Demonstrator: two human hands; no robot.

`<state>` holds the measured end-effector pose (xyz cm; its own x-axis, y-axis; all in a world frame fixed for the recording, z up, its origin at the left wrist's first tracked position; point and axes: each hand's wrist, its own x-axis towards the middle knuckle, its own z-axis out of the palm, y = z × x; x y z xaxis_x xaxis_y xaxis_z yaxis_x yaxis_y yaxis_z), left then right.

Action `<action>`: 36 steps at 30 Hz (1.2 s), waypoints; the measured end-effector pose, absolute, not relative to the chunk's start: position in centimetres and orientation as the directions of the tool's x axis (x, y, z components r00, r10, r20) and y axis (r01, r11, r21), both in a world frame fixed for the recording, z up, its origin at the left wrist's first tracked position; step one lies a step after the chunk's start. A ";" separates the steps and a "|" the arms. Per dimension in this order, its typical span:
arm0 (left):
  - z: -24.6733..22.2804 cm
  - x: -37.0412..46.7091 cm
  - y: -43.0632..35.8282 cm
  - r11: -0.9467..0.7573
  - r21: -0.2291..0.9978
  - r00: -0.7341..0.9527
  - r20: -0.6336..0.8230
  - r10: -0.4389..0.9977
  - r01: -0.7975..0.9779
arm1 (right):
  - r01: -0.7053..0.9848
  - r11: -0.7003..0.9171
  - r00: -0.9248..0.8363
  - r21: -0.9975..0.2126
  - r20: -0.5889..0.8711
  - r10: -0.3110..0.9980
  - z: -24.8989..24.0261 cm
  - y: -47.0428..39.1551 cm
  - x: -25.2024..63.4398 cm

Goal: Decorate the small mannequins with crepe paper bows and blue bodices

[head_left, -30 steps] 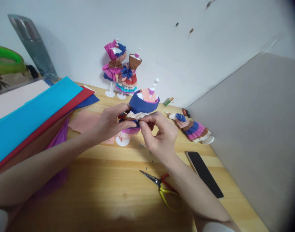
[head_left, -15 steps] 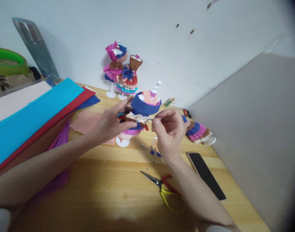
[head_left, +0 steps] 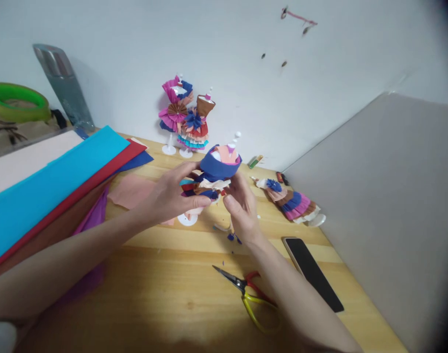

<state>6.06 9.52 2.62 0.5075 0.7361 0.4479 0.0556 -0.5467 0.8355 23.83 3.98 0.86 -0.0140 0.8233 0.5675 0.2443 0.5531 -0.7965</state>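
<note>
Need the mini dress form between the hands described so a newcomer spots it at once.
Start at the wooden table, then go mid-picture, between the person's left hand and right hand. There is a small dress form. Unlike the pair standing near the wall and the lying one to the right, it wears a smooth, broad dark-blue band around its chest.

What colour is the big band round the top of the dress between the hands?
The band is dark blue, best seen in the head view.
</note>
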 end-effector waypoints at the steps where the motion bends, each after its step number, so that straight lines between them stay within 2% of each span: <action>1: 2.7 6.1 9.4 -0.547 0.835 0.502 0.450 0.738 0.056 | 0.216 0.540 -0.026 -0.813 0.549 0.836 0.7 4.1 23.8; 8: 3.2 6.2 9.1 -0.582 0.808 0.513 0.463 0.723 0.092 | 0.086 0.455 -0.072 -0.886 0.450 0.890 -0.6 3.8 23.8; 12: 4.0 5.7 9.5 -0.592 0.804 0.553 0.468 0.689 0.057 | 0.021 0.409 0.008 -0.912 0.409 0.912 -1.4 3.5 24.2; 14: 4.5 5.4 9.8 -0.609 0.788 0.565 0.461 0.685 0.095 | -0.032 0.329 0.106 -0.944 0.324 0.940 -2.1 3.6 24.7; 17: 5.0 4.8 10.2 -0.605 0.786 0.566 0.441 0.696 0.131 | -0.142 0.118 0.193 -0.983 0.090 0.977 -3.5 4.2 25.3; 19: 5.1 4.2 10.4 -0.586 0.801 0.569 0.429 0.702 0.119 | -0.157 -0.027 0.139 -0.987 -0.049 0.989 -4.5 4.6 25.5; 21: 5.2 3.7 10.6 -0.566 0.818 0.570 0.417 0.708 0.104 | -0.115 -0.111 0.050 -0.987 -0.117 0.992 -5.5 5.0 25.3; 27: 4.7 2.9 11.4 -0.515 0.857 0.528 0.437 0.728 0.001 | 0.032 -0.101 -0.155 -0.994 -0.105 0.982 -7.2 6.0 23.7; 30: 4.1 3.0 11.9 -0.450 0.892 0.496 0.414 0.764 -0.051 | 0.108 -0.031 -0.195 -0.994 -0.052 0.979 -7.2 6.3 23.2; 36: 4.0 3.3 11.8 -0.371 0.928 0.469 0.347 0.812 -0.044 | 0.225 0.125 -0.227 -0.966 0.073 0.971 -6.5 6.4 22.3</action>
<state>3.29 11.85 3.96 0.4695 0.8119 0.3469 -0.0443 -0.3707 0.9277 22.32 6.40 -6.52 -0.2274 0.9711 0.0731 0.2246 0.1254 -0.9664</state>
